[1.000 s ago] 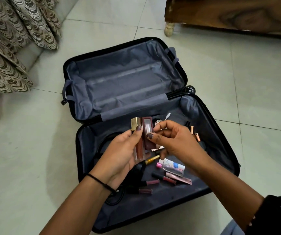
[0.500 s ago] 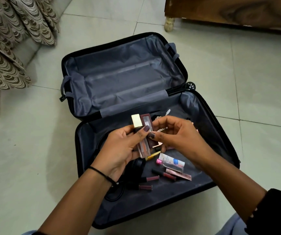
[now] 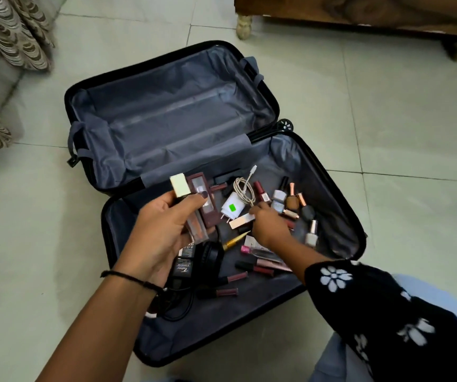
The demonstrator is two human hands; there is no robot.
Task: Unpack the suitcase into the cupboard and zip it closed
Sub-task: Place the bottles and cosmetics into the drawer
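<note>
Head view: left hand (image 3: 164, 232) clamps several lipstick boxes (image 3: 194, 205); right hand (image 3: 268, 226) pinches a rose-gold tube (image 3: 241, 222) in the suitcase (image 3: 340, 199). The crowded left grip could spill boxes.

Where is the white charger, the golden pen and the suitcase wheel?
white charger (image 3: 232, 208), head view, on its flat body beside the green sticker.
golden pen (image 3: 235, 240), head view, middle of its barrel.
suitcase wheel (image 3: 286, 125), head view, on its hub.

A thin black thread band (image 3: 128, 277) was worn at the left wrist, well behind the fingers (image 3: 194, 201); dark polish was seen on the nails. A black sleeve (image 3: 373, 312) with white flowers was worn on the right arm.
</note>
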